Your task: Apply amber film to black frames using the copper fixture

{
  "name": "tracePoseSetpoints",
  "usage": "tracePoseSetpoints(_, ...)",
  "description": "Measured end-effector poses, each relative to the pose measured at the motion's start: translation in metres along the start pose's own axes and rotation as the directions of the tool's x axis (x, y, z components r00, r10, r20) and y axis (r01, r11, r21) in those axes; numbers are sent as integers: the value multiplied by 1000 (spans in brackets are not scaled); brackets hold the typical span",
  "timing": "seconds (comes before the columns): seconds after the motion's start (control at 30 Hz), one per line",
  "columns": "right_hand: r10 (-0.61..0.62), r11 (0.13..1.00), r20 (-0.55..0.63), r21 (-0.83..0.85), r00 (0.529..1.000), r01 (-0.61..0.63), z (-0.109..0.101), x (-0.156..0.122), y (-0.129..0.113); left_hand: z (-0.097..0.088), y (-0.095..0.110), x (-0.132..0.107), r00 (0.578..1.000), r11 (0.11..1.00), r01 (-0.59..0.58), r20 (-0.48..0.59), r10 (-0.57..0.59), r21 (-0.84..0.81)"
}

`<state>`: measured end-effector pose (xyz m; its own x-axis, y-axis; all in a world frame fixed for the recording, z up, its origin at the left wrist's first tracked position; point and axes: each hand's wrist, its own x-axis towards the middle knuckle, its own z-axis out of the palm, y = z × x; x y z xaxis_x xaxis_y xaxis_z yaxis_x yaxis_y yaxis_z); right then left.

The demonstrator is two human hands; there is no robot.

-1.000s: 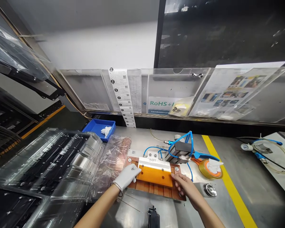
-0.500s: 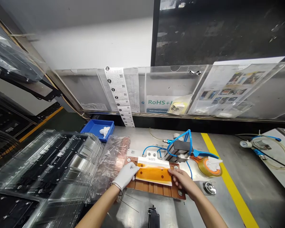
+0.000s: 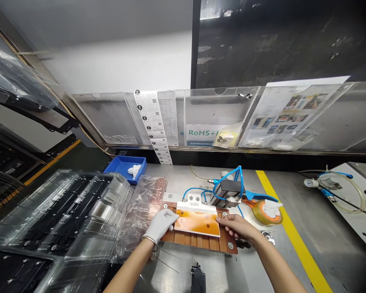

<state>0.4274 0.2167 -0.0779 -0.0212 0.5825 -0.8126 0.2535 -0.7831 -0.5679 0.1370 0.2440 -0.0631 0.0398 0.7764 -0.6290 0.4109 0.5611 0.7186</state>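
Observation:
A glossy amber film (image 3: pixel 195 223) lies over a white plate (image 3: pixel 198 206) marked "JJ-25070", on a brown grooved fixture (image 3: pixel 189 241). My left hand (image 3: pixel 162 224), in a white glove, pinches the film's left edge between thumb and finger. At the opposite edge my right hand (image 3: pixel 236 226), bare, closes thumb and forefinger on the film's right side. Dark round spots show through the film. Whether the fingers also grip the plate beneath is hidden.
Left are clear trays (image 3: pixel 79 211) of black parts and a plastic-covered copper-coloured plate (image 3: pixel 149 195). Behind sits a blue bin (image 3: pixel 125 167). Right stand a black pneumatic block (image 3: pixel 228 191) with blue hoses and a tape roll (image 3: pixel 266 212). A black part (image 3: pixel 198 278) lies in front.
The film's surface now catches a bright white glare. My right hand's wrist has shifted slightly right, partly covering the round metal piece. Both hands stay at the film's edges.

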Motion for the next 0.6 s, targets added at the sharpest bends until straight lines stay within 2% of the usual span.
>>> tracePoseSetpoints(0.13,-44,998,-52,-41,998,42,-10,-5,3,0,-2,0,1000,999,-19,4,19,-48)
tracePoseSetpoints(0.23,-154,983,-92,-112,984,144,-19,-15,16,2,-5,1,999,996,-37,0,37,-84)
tracePoseSetpoints(0.3,-256,939,-120,-268,959,217,-25,-22,31,2,-7,2,999,994,-47,-7,46,-96)
tracePoseSetpoints(0.4,-355,825,-132,-511,926,243,-30,-33,54,3,-9,2,999,993,-49,-16,47,-105)
tracePoseSetpoints(0.5,-382,774,-85,-573,920,269,-30,-40,69,2,-8,2,999,993,-42,-18,40,-106)
tracePoseSetpoints(0.6,-406,763,-60,-572,912,302,-30,-44,75,3,-9,3,999,993,-47,-30,44,-106)
